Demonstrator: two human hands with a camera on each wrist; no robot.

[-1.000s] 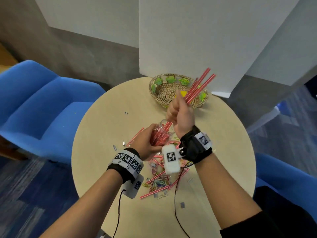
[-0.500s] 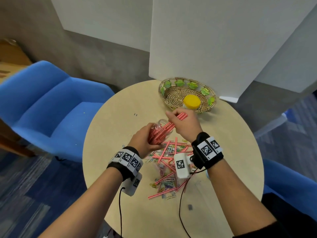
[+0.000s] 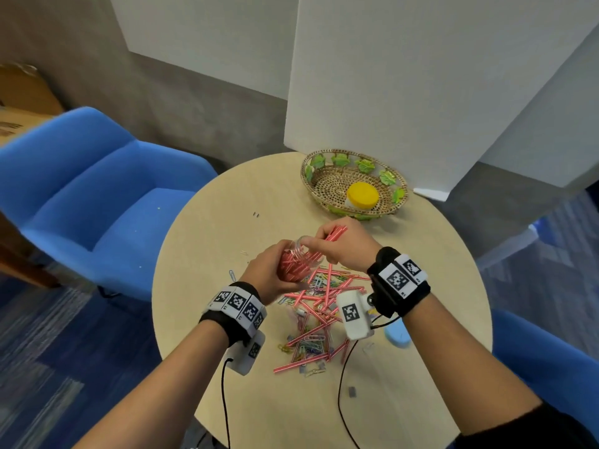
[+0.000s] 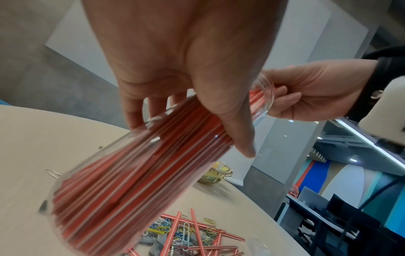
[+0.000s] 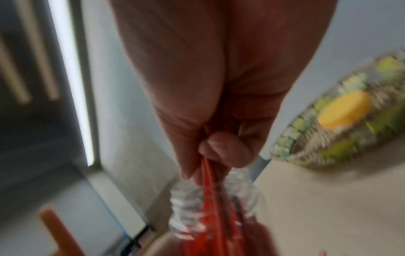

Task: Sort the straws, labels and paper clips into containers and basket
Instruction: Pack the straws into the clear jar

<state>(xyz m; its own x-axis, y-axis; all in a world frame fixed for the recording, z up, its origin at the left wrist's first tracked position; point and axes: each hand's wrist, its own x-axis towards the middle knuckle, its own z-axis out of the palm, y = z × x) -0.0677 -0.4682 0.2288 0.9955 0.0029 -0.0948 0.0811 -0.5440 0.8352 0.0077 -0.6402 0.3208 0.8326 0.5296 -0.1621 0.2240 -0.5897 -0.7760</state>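
Note:
My left hand [image 3: 275,270] grips a clear plastic jar [image 3: 296,262] tilted on its side above the table, packed with red-and-white straws [image 4: 136,164]. My right hand [image 3: 337,247] pinches a bundle of straws [image 3: 335,233] whose lower ends sit inside the jar's mouth [image 5: 210,204]; short ends stick out past the fingers. Beneath the hands a heap of loose straws [image 3: 324,306] and coloured paper clips [image 3: 308,346] lies on the round table [image 3: 227,228]. A woven basket [image 3: 324,186] with green trim stands at the far side, holding a yellow-lidded container [image 3: 362,196].
Blue chairs stand at the left [image 3: 97,202] and the lower right [image 3: 544,361]. A blue lid [image 3: 397,333] lies on the table by my right wrist. Stray clips [image 3: 231,274] are scattered left of the heap. White panels rise behind the basket.
My right hand has pushed the straw bundle down into the jar; the long ends that stood high over the basket are now mostly inside. The jar has tilted lower.

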